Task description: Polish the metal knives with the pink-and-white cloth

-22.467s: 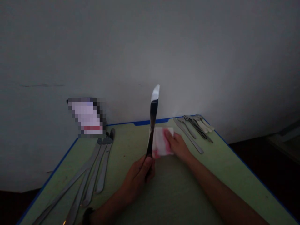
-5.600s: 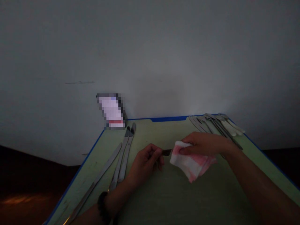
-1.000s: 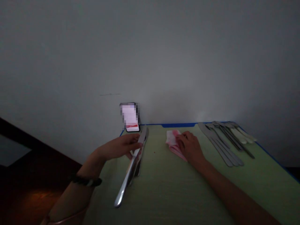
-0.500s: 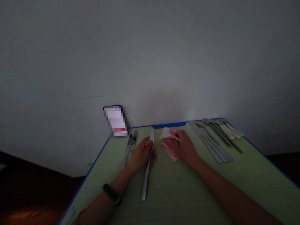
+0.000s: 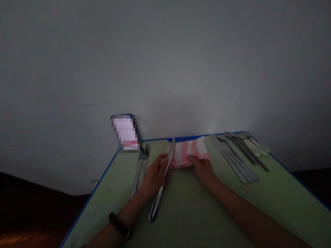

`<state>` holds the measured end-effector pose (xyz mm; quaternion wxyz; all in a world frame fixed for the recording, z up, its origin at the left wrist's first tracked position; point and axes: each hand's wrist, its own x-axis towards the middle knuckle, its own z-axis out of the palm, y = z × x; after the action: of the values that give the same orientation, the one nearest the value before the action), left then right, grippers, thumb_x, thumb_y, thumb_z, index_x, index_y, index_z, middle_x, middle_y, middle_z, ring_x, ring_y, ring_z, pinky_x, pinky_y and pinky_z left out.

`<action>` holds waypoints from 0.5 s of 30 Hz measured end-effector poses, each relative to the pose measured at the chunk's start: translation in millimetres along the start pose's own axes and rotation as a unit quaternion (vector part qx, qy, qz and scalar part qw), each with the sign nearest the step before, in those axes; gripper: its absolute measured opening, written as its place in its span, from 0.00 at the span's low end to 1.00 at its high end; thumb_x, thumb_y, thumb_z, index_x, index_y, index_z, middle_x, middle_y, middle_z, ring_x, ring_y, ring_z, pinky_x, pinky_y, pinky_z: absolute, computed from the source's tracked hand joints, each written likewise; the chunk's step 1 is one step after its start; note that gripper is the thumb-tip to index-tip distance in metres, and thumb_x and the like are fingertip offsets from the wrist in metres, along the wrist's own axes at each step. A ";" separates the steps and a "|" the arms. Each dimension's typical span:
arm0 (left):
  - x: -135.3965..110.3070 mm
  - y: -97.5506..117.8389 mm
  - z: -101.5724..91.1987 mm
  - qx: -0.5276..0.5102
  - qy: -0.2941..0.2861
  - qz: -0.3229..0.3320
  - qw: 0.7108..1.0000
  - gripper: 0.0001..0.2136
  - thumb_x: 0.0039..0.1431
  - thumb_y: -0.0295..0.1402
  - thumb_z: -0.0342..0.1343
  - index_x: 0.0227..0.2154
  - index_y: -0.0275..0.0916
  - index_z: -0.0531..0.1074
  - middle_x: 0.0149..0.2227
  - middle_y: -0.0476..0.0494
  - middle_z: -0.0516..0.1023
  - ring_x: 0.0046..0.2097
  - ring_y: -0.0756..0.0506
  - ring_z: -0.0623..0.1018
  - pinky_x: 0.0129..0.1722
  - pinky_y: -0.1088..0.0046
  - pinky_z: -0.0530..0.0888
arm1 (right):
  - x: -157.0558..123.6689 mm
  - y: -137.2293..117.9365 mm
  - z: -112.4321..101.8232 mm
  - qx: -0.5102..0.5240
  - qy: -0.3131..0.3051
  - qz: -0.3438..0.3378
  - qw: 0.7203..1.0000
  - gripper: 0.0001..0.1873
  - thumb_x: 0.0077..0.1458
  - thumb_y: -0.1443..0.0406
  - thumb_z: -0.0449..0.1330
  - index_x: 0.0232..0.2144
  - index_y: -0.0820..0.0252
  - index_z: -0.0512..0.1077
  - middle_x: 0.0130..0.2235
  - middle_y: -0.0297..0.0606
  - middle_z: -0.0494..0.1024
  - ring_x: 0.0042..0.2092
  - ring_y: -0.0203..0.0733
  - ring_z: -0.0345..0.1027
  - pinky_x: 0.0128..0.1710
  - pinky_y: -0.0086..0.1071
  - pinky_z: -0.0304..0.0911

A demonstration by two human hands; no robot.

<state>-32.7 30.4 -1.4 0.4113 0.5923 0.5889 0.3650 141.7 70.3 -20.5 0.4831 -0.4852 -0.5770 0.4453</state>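
Two bare hands in head view. Left hand (image 5: 157,174) pinches knife (image 5: 162,187) near blade (image 5: 171,151), handle pointing toward person, above table (image 5: 196,213). Right hand (image 5: 205,169) pinches lower edge of striped cloth (image 5: 190,151), spread behind blade. Whether left fingers catch cloth, cannot tell. Possible trouble: fingers sliding along blade, cut through thin cloth; weak pinch, knife drops.

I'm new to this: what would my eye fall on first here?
Probably the pixelated screen at the far left corner of the table, the brightest patch in a dim view. Next come the pink-and-white cloth in the right hand, near the middle, and the shiny knife in the left hand, beside it.
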 end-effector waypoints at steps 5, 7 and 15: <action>0.2 1.1 3.9 -0.010 0.024 0.028 0.999 0.18 0.60 0.41 0.44 0.48 0.39 0.68 0.34 0.45 0.75 0.36 0.44 0.74 0.28 0.74 0.71 | -8.8 -9.4 7.6 0.061 -0.064 0.061 0.994 0.11 0.46 0.61 0.55 0.31 0.59 0.73 0.36 0.39 0.77 0.41 0.46 0.68 0.47 0.41 0.59; 0.9 -3.2 3.7 -0.043 0.005 0.010 0.999 0.20 0.59 0.40 0.44 0.52 0.39 0.65 0.28 0.48 0.74 0.31 0.46 0.74 0.25 0.75 0.69 | -5.4 -7.5 4.3 0.092 -0.063 0.062 0.992 0.11 0.45 0.62 0.56 0.31 0.59 0.73 0.37 0.41 0.77 0.42 0.46 0.68 0.48 0.41 0.59; -3.3 -0.7 2.8 0.084 0.016 0.086 0.993 0.22 0.59 0.35 0.46 0.57 0.45 0.58 0.46 0.46 0.74 0.47 0.41 0.72 0.45 0.66 0.68 | 11.5 0.4 3.9 0.288 -0.126 0.072 0.947 0.20 0.50 0.57 0.49 0.42 0.61 0.68 0.42 0.44 0.75 0.43 0.47 0.68 0.42 0.41 0.63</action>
<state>-30.6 26.9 -3.0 0.3174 0.6672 0.5710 0.3580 137.2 81.5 -20.0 0.4919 -0.3055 -0.4440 0.6838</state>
